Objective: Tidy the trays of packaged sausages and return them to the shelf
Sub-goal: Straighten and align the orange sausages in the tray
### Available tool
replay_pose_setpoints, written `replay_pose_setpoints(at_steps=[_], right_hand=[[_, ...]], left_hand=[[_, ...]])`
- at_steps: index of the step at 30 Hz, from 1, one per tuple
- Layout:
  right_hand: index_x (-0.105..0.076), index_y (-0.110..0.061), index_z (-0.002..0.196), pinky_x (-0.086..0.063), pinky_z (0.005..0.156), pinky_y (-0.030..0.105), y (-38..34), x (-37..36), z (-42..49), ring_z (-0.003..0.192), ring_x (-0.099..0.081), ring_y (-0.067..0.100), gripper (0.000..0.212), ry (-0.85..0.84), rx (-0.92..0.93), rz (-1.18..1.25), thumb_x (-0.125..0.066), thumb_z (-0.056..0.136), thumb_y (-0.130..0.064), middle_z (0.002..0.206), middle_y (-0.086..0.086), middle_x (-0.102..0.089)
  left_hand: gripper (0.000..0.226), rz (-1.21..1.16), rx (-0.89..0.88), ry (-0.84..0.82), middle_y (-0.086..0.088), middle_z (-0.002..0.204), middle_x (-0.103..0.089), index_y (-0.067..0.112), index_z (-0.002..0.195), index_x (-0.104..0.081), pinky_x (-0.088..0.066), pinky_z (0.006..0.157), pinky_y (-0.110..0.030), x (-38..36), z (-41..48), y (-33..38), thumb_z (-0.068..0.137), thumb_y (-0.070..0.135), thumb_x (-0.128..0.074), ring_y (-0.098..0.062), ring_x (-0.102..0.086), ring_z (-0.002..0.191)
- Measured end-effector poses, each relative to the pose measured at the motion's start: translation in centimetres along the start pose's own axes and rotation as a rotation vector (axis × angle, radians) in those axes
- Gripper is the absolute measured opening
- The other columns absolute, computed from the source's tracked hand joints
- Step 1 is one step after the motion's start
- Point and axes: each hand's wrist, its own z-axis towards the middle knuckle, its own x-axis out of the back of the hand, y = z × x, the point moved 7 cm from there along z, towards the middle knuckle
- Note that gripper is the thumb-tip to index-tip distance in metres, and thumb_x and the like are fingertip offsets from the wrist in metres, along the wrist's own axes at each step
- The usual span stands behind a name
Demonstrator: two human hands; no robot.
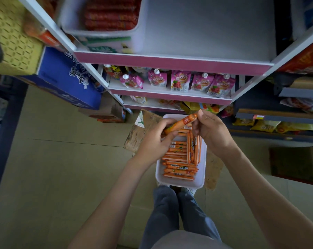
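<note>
Holding one orange sausage [180,124] between them, both hands were over the white tray [179,183]. The left hand [155,139] had its fingers curled around the lower end of the sausage. The right hand [213,131] pinched the upper end with thumb and fingertips. The long axis of the sausage ran slantwise, from low on the left to high on the right, across the far part of the tray and a little above it.

Below it, the packed sausages [179,159] lay mostly crosswise in rows, one next to the other. A few lay lengthwise along the right wall of the tray. In my judgement the held sausage had to be turned to match one of these two directions before it went down. The left hand was nearer to the crosswise rows and held more of the sausage.

The tray stood on a piece of cardboard [139,133] on the tiled floor [62,168], just in front of the person's feet. Above it rose the shelf [206,29]. At the left edge of its top board stood a second tray [101,32] with red sausages [110,15], and the part of the board to the right of it was bare. On a lower board stood pink pouches [180,80]. A blue carton [67,78] stood to the left of the shelf.
</note>
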Motion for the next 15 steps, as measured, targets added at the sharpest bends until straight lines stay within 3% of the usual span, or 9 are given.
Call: replay_pose_setpoints(at_steps=[3,6,9,12,15], right_hand=[[-0.058,-0.021,0.061,-0.036,0.057,0.022,-0.8,-1.3,0.1,0.057,-0.041,0.014,0.037,-0.021,-0.003,0.009,-0.048,0.094,-0.034,0.061,0.003,-0.047],[-0.057,-0.014,0.068,-0.039,0.059,0.023,-1.8,-3.0,0.7,0.056,-0.045,0.012,0.033,-0.039,0.002,0.071,-0.042,0.094,-0.028,0.062,-0.001,-0.054],[-0.055,-0.002,0.094,-0.048,0.069,0.029,-2.7,-6.1,1.0,0.076,-0.058,0.018,0.031,-0.15,0.016,0.043,-0.044,0.097,-0.031,0.083,0.006,-0.063],[-0.05,0.0,0.119,-0.056,0.08,0.041,-1.9,-10.6,1.1,0.097,-0.065,0.032,0.046,-0.271,-0.077,-0.148,-0.059,0.089,-0.033,0.108,0.025,-0.063],[-0.057,-0.006,0.111,-0.057,0.083,0.039,-2.2,-14.8,1.6,0.094,-0.067,0.028,0.019,-0.28,-0.087,-0.264,-0.057,0.093,-0.01,0.104,0.023,-0.065]], left_hand=[[0.025,0.062,0.024,-0.06,0.022,0.086,-0.055,0.022,0.12,-0.057,-0.037,0.064,-0.008,0.9,-0.7,-0.2,0.095,0.023,-0.054,0.003,-0.054,0.076],[0.019,0.084,0.116,-0.01,0.014,0.076,-0.057,0.022,0.111,-0.061,-0.039,0.063,-0.024,3.3,-1.6,-1.6,0.094,0.03,-0.055,-0.006,-0.053,0.07],[0.015,0.027,0.138,0.099,0.014,0.07,-0.056,0.021,0.107,-0.062,-0.039,0.064,-0.025,6.1,-2.8,-1.8,0.094,0.027,-0.057,-0.006,-0.052,0.067],[0.021,-0.064,0.158,0.205,0.0,0.078,-0.066,0.019,0.111,-0.065,-0.042,0.069,-0.024,8.5,-4.0,-1.7,0.091,0.023,-0.061,-0.003,-0.052,0.068],[0.037,-0.121,0.137,0.237,0.011,0.08,-0.063,0.02,0.119,-0.063,-0.045,0.073,-0.022,11.0,-5.1,-1.3,0.083,0.029,-0.063,0.008,-0.054,0.069]])
